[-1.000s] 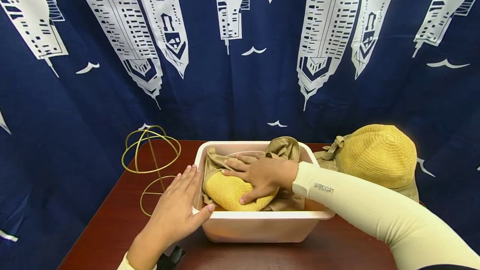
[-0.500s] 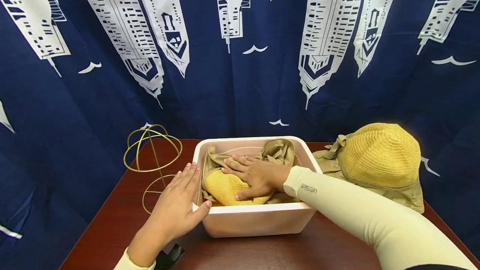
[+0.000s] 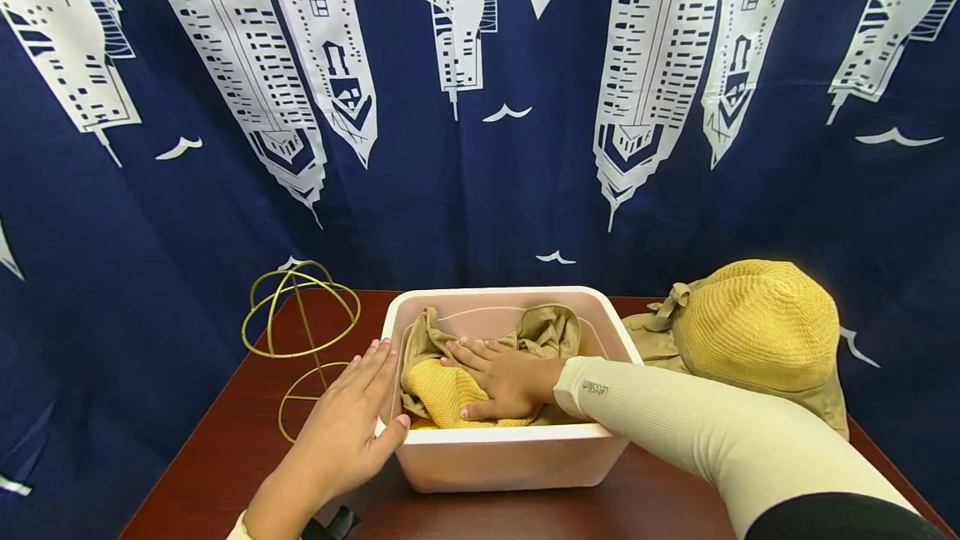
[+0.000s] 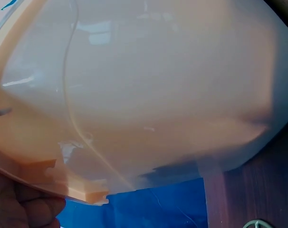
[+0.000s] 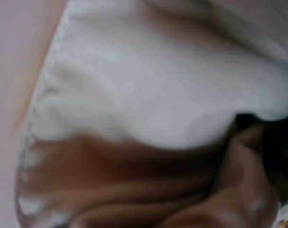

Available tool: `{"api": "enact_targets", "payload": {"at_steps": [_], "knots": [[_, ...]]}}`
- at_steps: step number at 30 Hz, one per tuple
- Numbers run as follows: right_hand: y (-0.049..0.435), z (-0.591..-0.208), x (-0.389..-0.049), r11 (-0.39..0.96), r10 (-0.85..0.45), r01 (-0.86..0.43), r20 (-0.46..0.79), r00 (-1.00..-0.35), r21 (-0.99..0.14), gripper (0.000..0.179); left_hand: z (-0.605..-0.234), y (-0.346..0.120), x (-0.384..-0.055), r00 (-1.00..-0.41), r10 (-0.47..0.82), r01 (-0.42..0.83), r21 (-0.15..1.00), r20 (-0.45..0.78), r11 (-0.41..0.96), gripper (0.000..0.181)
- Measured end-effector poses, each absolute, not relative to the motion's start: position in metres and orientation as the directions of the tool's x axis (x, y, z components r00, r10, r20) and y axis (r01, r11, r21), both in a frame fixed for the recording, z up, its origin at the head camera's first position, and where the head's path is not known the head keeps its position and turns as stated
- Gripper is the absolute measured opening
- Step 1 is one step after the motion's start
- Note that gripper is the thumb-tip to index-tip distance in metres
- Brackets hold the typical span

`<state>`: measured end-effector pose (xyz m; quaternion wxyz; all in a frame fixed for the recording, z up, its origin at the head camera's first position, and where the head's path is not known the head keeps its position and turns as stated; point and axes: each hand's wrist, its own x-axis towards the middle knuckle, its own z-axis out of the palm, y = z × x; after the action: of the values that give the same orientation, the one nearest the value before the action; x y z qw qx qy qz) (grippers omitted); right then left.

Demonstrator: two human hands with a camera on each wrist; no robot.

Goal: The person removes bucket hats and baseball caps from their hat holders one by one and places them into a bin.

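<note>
A pale pink plastic bin (image 3: 510,461) stands on the table in the head view. Inside it lies a sun hat (image 3: 442,390) with a yellow woven crown and tan cloth brim, pushed down and crumpled. My right hand (image 3: 498,377) presses flat on this hat, fingers spread. My left hand (image 3: 348,411) rests with straight fingers against the bin's left rim. In the left wrist view the bin's wall (image 4: 158,85) fills most of the picture, with curled-looking fingers (image 4: 37,209) at its lower left edge. The right wrist view shows blurred tan cloth (image 5: 134,95) close up.
A second yellow-crowned hat (image 3: 757,327) with a tan bow and brim sits right of the bin. Left of the bin stands a gold wire hat stand (image 3: 300,340). A dark blue printed curtain (image 3: 480,190) hangs behind the red-brown table (image 3: 217,473).
My right hand has pressed deeper into the bin, and the hat under it sits lower and more squashed. The bin has shifted slightly left. My left hand stays at the rim.
</note>
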<state>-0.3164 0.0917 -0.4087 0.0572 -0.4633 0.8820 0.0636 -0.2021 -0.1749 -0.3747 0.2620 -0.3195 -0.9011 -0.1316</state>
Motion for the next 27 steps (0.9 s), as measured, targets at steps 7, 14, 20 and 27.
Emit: {"api": "enact_targets", "payload": {"at_steps": [7, 14, 20, 27], "knots": [[0.092, -0.419, -0.314, 0.558, -0.805, -0.826, -0.187, -0.563, 0.083, 0.084, -0.375, -0.174, -0.201, -0.665, 0.524, 0.660, 0.090, 0.533, 0.746, 0.062], [0.088, -0.372, -0.313, 0.576, -0.768, -0.815, -0.293, -0.569, 0.072, 0.083, -0.371, -0.172, -0.202, -0.706, 0.482, 0.636, 0.164, 0.520, 0.754, 0.061], [0.090, -0.314, -0.303, 0.602, -0.748, -0.798, -0.370, -0.551, -0.027, 0.080, -0.367, -0.171, -0.206, -0.705, 0.500, 0.649, 0.173, 0.503, 0.741, 0.062], [0.135, -0.256, -0.302, 0.546, -0.837, -0.838, -0.050, -0.544, -0.018, 0.068, -0.369, -0.170, -0.206, -0.709, 0.493, 0.646, 0.182, 0.505, 0.741, 0.062]]}}
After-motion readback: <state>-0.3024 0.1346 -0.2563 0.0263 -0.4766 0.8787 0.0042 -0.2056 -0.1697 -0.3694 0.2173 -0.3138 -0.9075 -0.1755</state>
